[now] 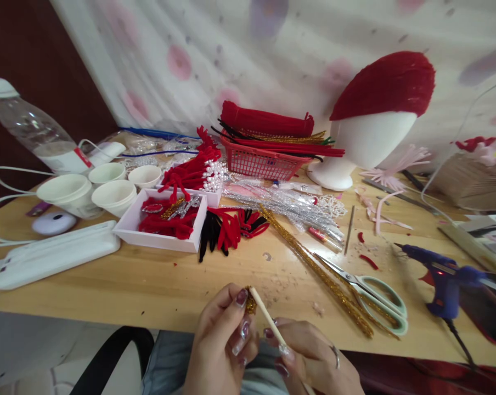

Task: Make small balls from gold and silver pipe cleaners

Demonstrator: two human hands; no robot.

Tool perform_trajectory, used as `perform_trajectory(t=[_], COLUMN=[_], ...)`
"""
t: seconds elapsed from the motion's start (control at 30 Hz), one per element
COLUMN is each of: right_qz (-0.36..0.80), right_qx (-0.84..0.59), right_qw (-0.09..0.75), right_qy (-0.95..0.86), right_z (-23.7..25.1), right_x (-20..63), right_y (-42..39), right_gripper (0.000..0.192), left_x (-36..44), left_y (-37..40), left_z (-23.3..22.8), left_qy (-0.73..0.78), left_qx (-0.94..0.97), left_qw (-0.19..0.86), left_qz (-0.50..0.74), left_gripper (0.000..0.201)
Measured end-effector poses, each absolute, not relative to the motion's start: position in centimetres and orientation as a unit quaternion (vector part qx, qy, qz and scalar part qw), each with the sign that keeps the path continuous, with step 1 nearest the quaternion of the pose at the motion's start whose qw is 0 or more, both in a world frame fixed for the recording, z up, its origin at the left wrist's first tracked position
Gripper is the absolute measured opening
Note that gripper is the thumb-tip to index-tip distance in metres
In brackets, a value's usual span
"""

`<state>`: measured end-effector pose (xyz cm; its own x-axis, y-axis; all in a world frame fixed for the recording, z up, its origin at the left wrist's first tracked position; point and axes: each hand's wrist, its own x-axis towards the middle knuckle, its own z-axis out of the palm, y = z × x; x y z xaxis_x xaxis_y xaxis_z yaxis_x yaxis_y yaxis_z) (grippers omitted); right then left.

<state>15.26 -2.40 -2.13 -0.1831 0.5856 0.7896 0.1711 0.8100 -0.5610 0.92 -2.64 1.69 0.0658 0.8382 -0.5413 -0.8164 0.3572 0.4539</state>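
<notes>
Near the table's front edge, my left hand (225,340) is closed, pinching a small piece of gold glittery pipe cleaner (251,305) between thumb and fingers. My right hand (309,351) grips a thin pale wooden stick (268,318), and the stick's upper end touches the gold piece. How the gold piece is bent is partly hidden by my fingers. To the right of my hands lie long gold tinsel pipe cleaners (314,269) and scissors (373,291) with pale green handles.
A blue glue gun (441,274) stands at right. Behind are a red basket (264,159) of pipe cleaners, a white foam head (367,137) with a red cap, and a white box (157,244) of red pieces. Paper cups (114,197) and a white power strip (58,255) lie left.
</notes>
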Motion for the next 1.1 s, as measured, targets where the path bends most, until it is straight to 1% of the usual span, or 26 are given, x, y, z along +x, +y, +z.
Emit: perform_trajectory(t=[0.1,0.23,0.3,0.53,0.73,0.93,1.07,1.1], right_qz=[0.182,0.271,0.294,0.171,0.181,0.14,0.174,0.184], right_qx=[-0.245,-0.228,-0.228,-0.239,-0.232,-0.25,-0.233,-0.231], right_qw=[0.591,0.582,0.582,0.597,0.552,0.555,0.568,0.558], right_qy=[-0.746,-0.732,-0.723,-0.747,-0.78,-0.781,-0.77,-0.776], right_z=[-2.2,-1.7,-1.4,-1.3,-0.1,-0.3,-0.4,-0.3], right_x=[15.5,16.4,16.5,15.6,16.7,16.5,16.6,16.7], right_y=[-2.4,-2.0,-1.8,-1.7,-1.5,-1.7,-1.8,-1.8], right_gripper=[0.024,0.02,0.018,0.01,0.007,0.007,0.012,0.012], left_x=[0.5,0.0,0.0,0.3,0.4,0.8,0.7,0.6], left_y=[-2.4,-2.2,-2.1,-1.9,-2.0,-1.8,-1.8,-1.9], left_z=[1.4,1.0,0.9,1.1,0.9,1.1,1.0,1.0], left_qy=[0.359,0.352,0.354,0.321,0.341,0.329,0.329,0.33], left_qx=[-0.001,0.013,0.018,-0.021,0.012,-0.015,-0.02,-0.021], left_qw=[0.762,0.784,0.788,0.807,0.804,0.808,0.808,0.807], left_qz=[0.538,0.511,0.504,0.496,0.486,0.488,0.489,0.49], left_gripper=[0.038,0.03,0.028,0.033,0.031,0.038,0.041,0.041])
